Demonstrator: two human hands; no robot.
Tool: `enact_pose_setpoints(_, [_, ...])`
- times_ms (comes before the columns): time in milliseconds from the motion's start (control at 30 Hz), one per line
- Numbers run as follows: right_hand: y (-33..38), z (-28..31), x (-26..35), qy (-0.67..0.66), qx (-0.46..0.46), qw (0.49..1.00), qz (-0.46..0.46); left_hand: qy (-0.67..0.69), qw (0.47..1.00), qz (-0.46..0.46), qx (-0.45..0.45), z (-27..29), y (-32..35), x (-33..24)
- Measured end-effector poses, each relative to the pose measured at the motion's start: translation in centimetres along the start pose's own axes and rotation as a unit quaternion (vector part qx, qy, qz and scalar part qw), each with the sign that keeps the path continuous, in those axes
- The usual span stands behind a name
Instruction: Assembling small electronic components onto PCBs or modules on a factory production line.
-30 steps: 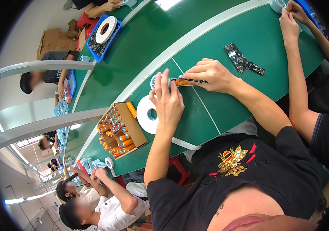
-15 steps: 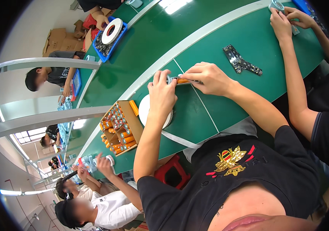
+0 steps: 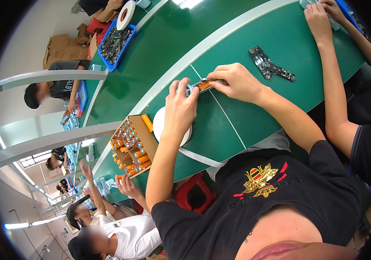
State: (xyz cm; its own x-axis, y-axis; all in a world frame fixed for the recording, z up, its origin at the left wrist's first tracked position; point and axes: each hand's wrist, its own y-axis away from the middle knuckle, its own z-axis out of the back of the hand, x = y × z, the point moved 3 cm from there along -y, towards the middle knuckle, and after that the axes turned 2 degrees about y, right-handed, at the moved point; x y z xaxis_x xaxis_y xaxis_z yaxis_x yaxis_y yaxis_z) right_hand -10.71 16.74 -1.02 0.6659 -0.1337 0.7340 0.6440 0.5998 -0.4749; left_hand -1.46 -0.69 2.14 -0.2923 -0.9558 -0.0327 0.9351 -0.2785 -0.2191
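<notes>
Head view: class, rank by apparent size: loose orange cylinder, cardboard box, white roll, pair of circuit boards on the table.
1. Cardboard box
2. Pair of circuit boards
3. Loose orange cylinder
Unranked: white roll, partly hidden, so its full size is unsure.

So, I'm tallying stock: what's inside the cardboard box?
Orange cylinders, likely batteries, lie in the cardboard box, some showing round ends, others their sides. Anything beneath the uppermost ones is covered, so I can't give a total.

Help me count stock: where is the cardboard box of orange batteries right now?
In the head view, the cardboard box stands left of center on the green table, just left of the white roll and lower left of the left hand.
</notes>
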Motion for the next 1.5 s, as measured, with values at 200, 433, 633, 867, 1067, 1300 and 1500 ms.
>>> enact_pose_setpoints(200, [0.0,0.0,-0.2,-0.034,-0.003,0.999,-0.035,0.039,0.998,0.002,0.052,0.6,-0.8,0.3])
enact_pose_setpoints(433, [0.0,-0.1,-0.1,-0.1,-0.003,0.993,-0.066,0.085,0.996,-0.033,0.01,1.1,-0.4,1.6])
enact_pose_setpoints(633, [-0.4,-0.3,0.0,-0.041,0.01,0.999,0.029,0.162,0.987,0.004,0.0,0.8,-0.4,2.8])
enact_pose_setpoints(867, [-0.3,-1.3,0.1,-0.09,0.065,0.994,0.011,0.171,0.985,0.023,-0.007,0.7,-0.1,3.0])
enact_pose_setpoints(1067, [-0.2,-1.7,0.3,0.001,0.116,0.993,0.014,0.173,0.984,0.029,-0.008,0.7,-0.1,2.5])
enact_pose_setpoints(1300, [-1.0,-1.5,0.1,0.029,0.09,0.993,0.065,0.171,0.985,0.039,0.005,1.0,-0.6,2.3])
enact_pose_setpoints(1500, [-2.4,-2.2,1.0,0.015,0.132,0.988,0.073,0.156,0.986,-0.011,-0.05,0.8,0.3,3.6])
